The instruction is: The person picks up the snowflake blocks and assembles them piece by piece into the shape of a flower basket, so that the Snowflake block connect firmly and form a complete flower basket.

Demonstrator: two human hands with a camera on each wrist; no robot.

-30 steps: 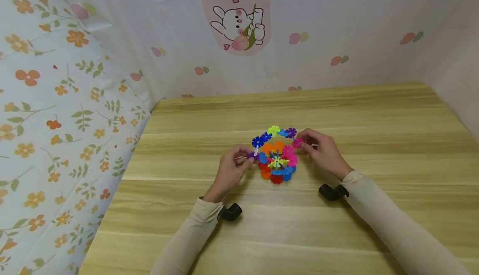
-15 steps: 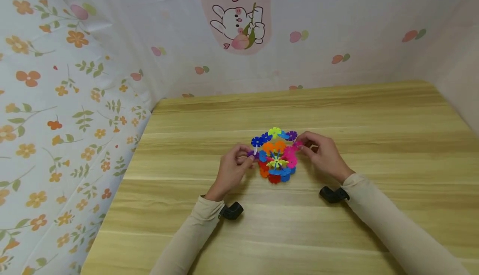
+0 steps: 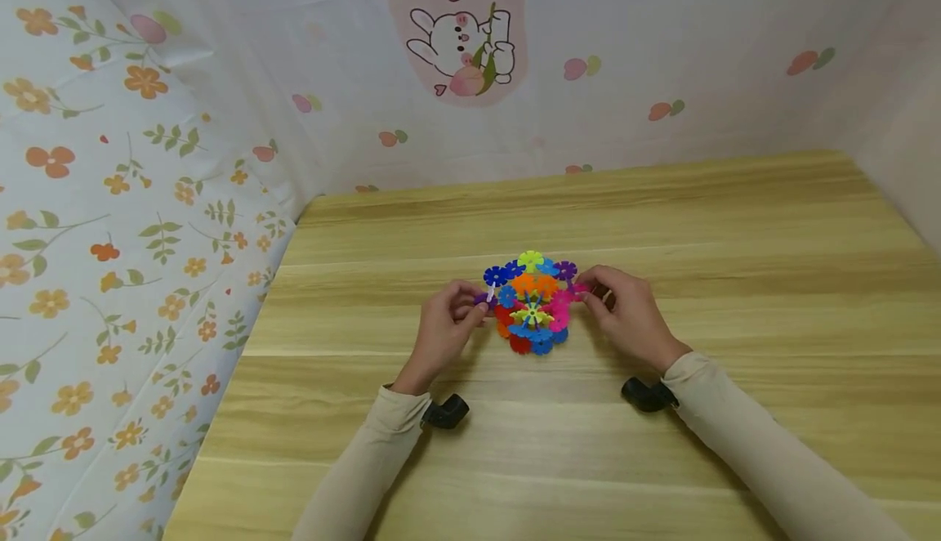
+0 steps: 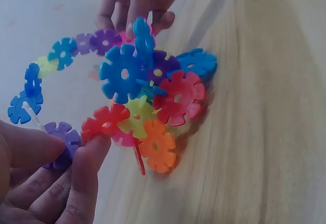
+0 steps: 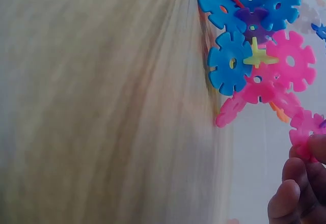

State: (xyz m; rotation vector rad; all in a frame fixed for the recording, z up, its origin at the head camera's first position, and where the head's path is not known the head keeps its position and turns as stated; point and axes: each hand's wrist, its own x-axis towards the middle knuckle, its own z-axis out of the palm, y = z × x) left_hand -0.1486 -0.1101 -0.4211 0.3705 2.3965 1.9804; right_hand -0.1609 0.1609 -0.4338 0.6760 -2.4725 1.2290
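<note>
A ball-like cluster of notched plastic snowflake discs (image 3: 532, 312) sits on the table between the hands, in orange, pink, blue, red and lime. A chain of joined discs, with a lime disc (image 3: 531, 261) at its far side, arcs behind the cluster. My left hand (image 3: 448, 324) pinches a purple disc (image 4: 71, 140) at the chain's left end; a thin white disc seen edge-on joins it to a dark blue disc (image 4: 23, 108). At the other end, my right hand (image 3: 628, 312) pinches a pink disc (image 5: 304, 124) between thumb and fingers.
The wood-grain table (image 3: 382, 239) reaches back to a white printed cloth (image 3: 625, 26). A flower-patterned cloth (image 3: 147, 279) hangs along the left side. Black wrist cameras (image 3: 446, 412) stick out from both sleeves.
The arc of discs has come lower and closer to the cluster. My right hand has moved slightly down with the pink disc. Both hands keep their pinch.
</note>
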